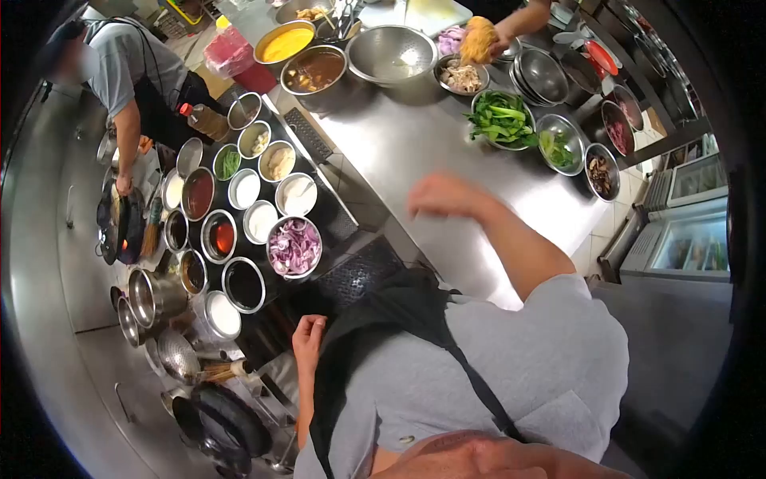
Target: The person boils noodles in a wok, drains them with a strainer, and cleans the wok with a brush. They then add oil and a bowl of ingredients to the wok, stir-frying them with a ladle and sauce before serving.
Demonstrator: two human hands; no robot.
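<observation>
My left hand [308, 335] hangs beside my black apron [383, 319], its fingers curled in with nothing visible in them. Nearest to it are a bowl of sliced red onion [294, 248] and a bowl of dark liquid [243, 285]. My right hand [448, 196] is over the steel table [383, 152], smeared by motion; its fingers and anything in them cannot be made out. Beyond it stand a bowl of green vegetables [501, 120], a bowl of pale shredded food [462, 77] and an empty steel bowl [392, 54].
Sauce and ingredient containers [198, 194] crowd the left counter. A co-worker [144, 72] handles a wok [128, 223] at the far left. Another person's hand [504, 38] holds something orange-yellow [479, 40]. Woks [227, 415] and a strainer [178, 356] lie lower left; fridges [690, 243] stand right.
</observation>
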